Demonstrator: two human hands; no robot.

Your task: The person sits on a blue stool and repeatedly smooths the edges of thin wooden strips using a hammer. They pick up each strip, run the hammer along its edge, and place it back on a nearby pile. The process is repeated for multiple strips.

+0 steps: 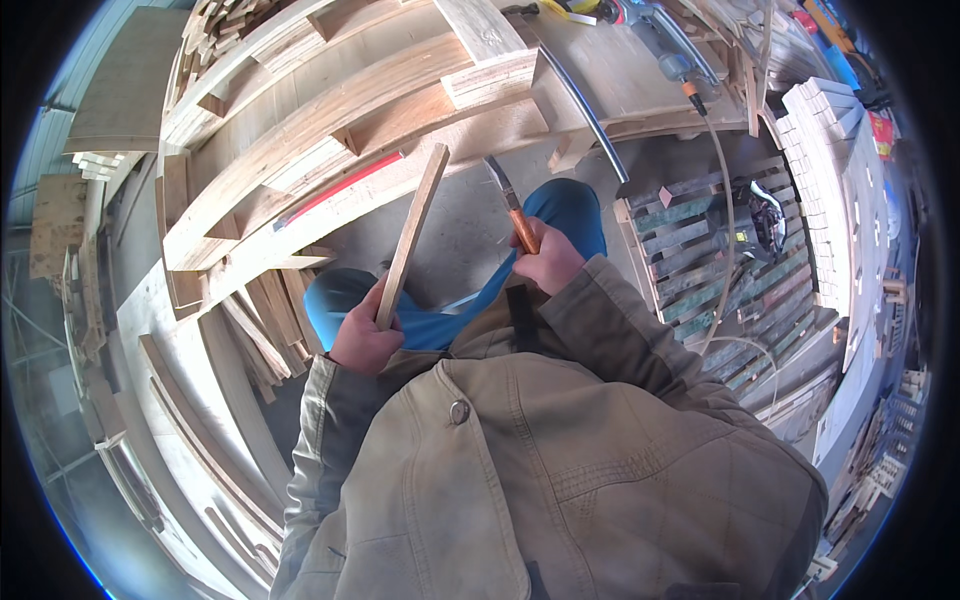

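Note:
My left hand [366,336] is closed round the lower end of a narrow wooden strip [414,230]. The strip slants up and away, its far end close to the edge of the wooden bench frame [330,195]. In my right hand [550,262] is an orange-handled hand tool [518,215] with a narrow, dark metal end pointing away from me. Its exact kind is hard to make out. Strip and tool are held apart above my blue-trousered knees, and the fingers of both hands are partly hidden behind my grip.
A red strip [345,187] lies along the bench's near side. Farther right are a metal bar [585,110] and a grey power tool [665,45] with a hose [722,170]. A slatted pallet [690,235] stands on the right, beside stacked pale boards [815,180]. Loose boards [205,430] lie left.

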